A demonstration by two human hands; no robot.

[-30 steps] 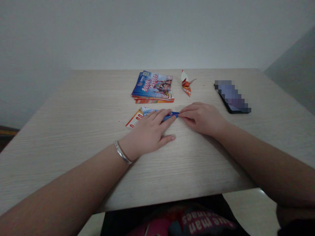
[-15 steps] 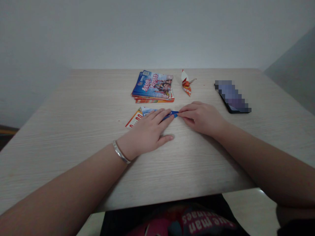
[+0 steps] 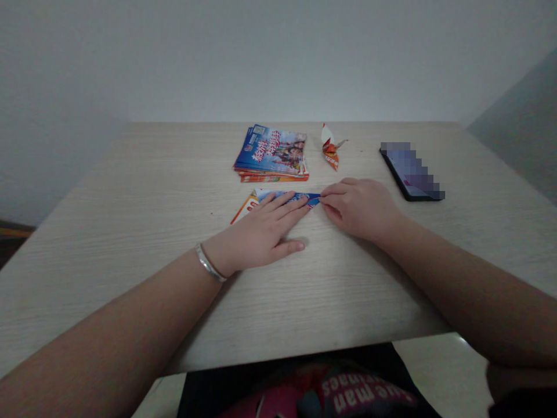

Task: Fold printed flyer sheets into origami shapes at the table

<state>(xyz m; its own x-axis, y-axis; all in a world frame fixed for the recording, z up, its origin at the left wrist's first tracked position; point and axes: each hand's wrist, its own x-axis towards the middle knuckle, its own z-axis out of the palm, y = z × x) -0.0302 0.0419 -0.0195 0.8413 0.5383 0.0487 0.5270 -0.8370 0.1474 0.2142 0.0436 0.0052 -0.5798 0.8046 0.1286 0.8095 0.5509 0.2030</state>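
On the pale wood-grain bench (image 3: 130, 191), the folded blue, white and orange printed paper (image 3: 310, 200) lies half hidden under the flat, spread left hand (image 3: 261, 232), its blue tip pinched in the right hand (image 3: 359, 206), its lettering too small and blurred to read.

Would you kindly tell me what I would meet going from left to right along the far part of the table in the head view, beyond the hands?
stack of leaflets → folded paper bird → phone
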